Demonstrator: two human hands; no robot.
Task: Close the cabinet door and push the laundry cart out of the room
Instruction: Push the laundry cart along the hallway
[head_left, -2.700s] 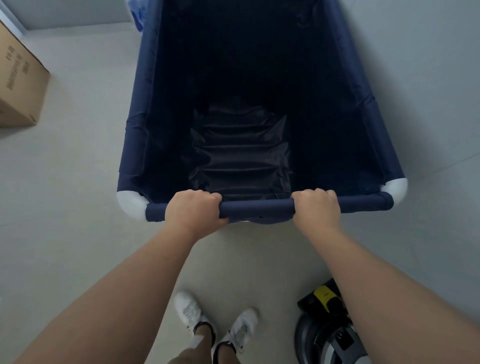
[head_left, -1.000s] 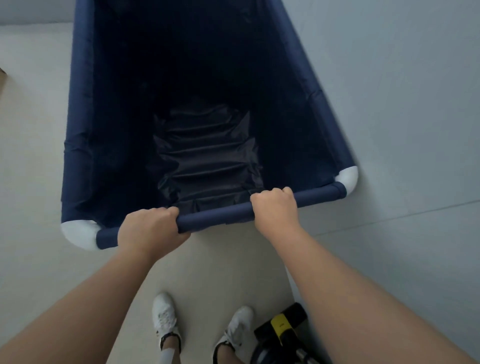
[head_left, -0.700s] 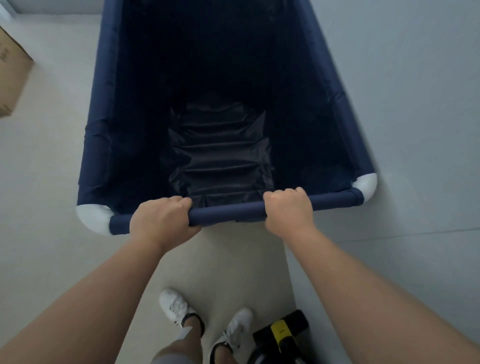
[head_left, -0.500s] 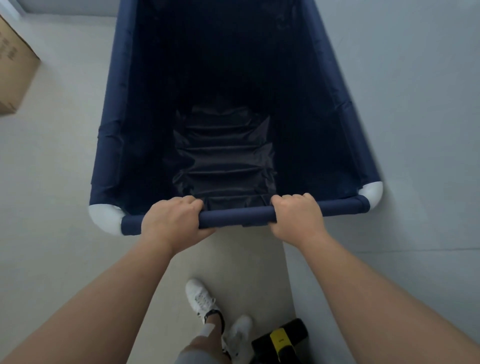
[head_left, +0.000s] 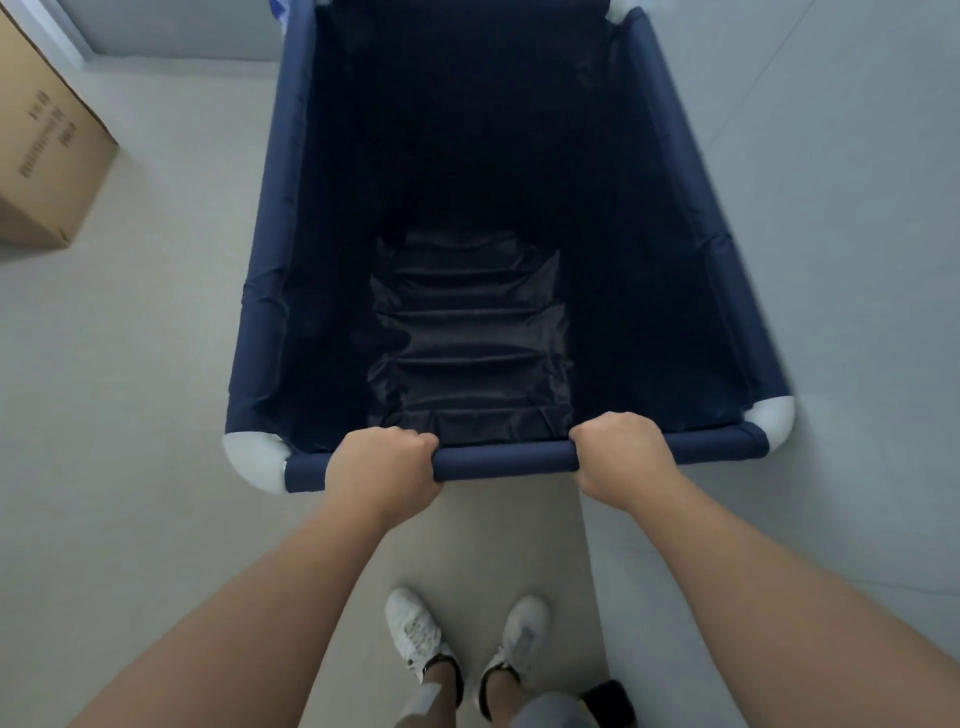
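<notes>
The laundry cart (head_left: 270, 291) is a deep navy fabric bin with white corner joints, filling the middle of the head view; it holds nothing but its crumpled dark lining. My left hand (head_left: 382, 470) is shut on the padded near rail (head_left: 504, 462), left of centre. My right hand (head_left: 621, 457) grips the same rail further right. Both arms reach forward. No cabinet door is in view.
A brown cardboard box (head_left: 44, 156) stands on the pale floor at the left. A grey wall (head_left: 831, 208) runs close along the cart's right side. My white shoes (head_left: 415, 636) are below, and a dark machine part (head_left: 610, 701) shows at the bottom edge.
The cart has rolled forward and straightened alongside the right wall. The cardboard box has come further into view at the left, and the yellow-and-black machine has slipped nearly out of frame behind me.
</notes>
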